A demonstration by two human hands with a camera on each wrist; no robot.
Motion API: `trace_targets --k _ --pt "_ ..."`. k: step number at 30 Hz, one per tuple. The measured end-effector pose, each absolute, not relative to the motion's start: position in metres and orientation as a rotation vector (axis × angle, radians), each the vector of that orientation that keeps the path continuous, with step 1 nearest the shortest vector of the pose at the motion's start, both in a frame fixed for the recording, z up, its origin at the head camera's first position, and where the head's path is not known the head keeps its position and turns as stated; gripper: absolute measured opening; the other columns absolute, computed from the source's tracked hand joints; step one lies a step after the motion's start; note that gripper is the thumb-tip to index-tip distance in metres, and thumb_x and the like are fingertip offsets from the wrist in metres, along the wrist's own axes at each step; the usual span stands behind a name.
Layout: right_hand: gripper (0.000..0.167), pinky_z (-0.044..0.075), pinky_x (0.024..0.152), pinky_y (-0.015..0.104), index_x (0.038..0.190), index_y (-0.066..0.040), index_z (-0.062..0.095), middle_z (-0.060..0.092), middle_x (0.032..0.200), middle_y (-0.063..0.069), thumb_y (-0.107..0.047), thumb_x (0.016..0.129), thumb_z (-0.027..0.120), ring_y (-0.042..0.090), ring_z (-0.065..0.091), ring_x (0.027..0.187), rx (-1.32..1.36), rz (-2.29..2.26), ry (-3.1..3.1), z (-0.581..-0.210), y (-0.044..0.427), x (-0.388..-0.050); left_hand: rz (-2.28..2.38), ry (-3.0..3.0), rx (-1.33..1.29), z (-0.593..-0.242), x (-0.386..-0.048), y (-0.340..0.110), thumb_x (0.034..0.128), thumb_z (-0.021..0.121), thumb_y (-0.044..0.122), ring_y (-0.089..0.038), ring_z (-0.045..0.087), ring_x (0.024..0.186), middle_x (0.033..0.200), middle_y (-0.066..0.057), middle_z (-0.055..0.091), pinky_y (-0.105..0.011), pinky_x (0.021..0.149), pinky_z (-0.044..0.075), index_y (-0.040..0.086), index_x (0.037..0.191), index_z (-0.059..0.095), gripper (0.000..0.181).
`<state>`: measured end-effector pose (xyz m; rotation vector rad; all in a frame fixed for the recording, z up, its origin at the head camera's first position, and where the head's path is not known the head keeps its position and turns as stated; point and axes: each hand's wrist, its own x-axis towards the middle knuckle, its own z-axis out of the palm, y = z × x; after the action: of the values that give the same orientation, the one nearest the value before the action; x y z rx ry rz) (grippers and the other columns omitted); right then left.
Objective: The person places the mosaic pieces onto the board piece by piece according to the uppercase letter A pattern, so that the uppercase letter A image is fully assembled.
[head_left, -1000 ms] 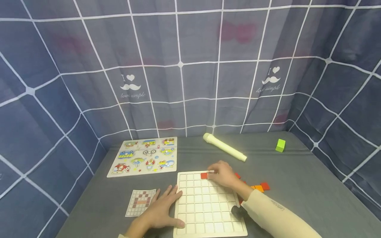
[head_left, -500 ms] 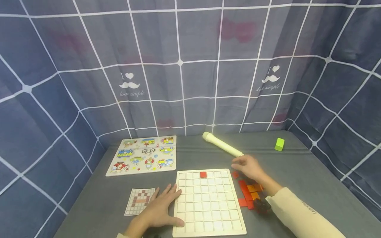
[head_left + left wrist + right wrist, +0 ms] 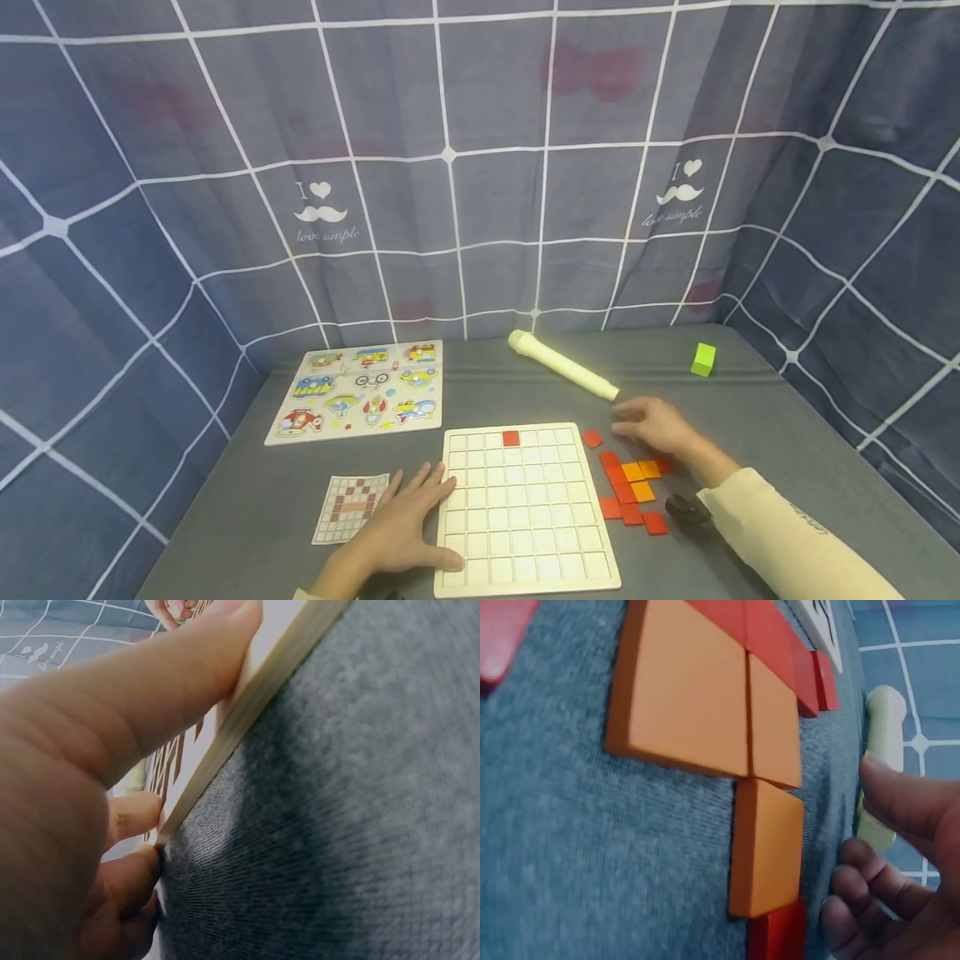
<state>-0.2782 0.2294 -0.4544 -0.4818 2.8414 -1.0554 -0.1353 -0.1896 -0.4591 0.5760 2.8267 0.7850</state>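
A wooden grid board (image 3: 528,512) lies flat on the table, with one red tile (image 3: 511,438) in its top row. My left hand (image 3: 405,521) rests at the board's left edge, fingers spread and thumb on the rim; the left wrist view shows the thumb (image 3: 172,682) lying over that edge. To the right of the board, my right hand (image 3: 656,427) hovers just beyond the loose red and orange tiles (image 3: 632,472). Nothing is between its thumb and loosely bent fingers. Orange tiles (image 3: 690,690) fill much of the right wrist view, apart from the hand.
A small pattern card (image 3: 348,508) lies left of the board, partly by the left hand. Behind are a picture peg puzzle (image 3: 356,392), a pale yellow microphone-shaped stick (image 3: 562,365) and a green block (image 3: 703,360). A checked curtain (image 3: 495,200) surrounds the table.
My right hand has left the red tile in the board's top row and moved right, over to the loose tiles and slightly past them. The left hand has stayed on the board's edge.
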Motion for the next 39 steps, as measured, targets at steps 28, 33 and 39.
trace_targets --k 28,33,39 --pt "0.033 0.038 0.073 0.028 0.11 -0.012 0.075 0.058 0.096 0.005 -0.027 0.081 0.08 0.016 0.046 0.087 -0.858 -0.955 2.772 -0.462 0.212 -0.283 0.78 2.828 0.597 -0.458 -0.135 -0.191 0.0654 0.077 0.068 -0.046 0.023 0.149 0.16 -0.022 0.028 -0.076 0.113 0.006 0.01 0.146 0.046 0.104" --pt "0.027 0.037 0.071 0.025 0.105 -0.014 0.077 0.058 0.091 0.001 -0.024 0.08 0.081 0.012 0.045 0.083 -0.865 -0.917 2.845 -0.464 0.21 -0.282 0.778 2.823 0.584 -0.459 -0.135 -0.191 0.0649 0.077 0.068 -0.045 0.023 0.149 0.16 -0.021 0.028 -0.076 0.114 0.006 0.01 0.146 0.046 0.105" --pt "0.022 0.04 0.071 0.025 0.102 -0.012 0.077 0.066 0.091 0.0 -0.021 0.083 0.078 0.01 0.049 0.083 -0.903 -0.91 2.909 -0.467 0.209 -0.281 0.785 2.811 0.57 -0.458 -0.135 -0.19 0.0648 0.077 0.068 -0.044 0.022 0.15 0.161 -0.02 0.027 -0.075 0.114 0.005 0.011 0.147 0.045 0.105"
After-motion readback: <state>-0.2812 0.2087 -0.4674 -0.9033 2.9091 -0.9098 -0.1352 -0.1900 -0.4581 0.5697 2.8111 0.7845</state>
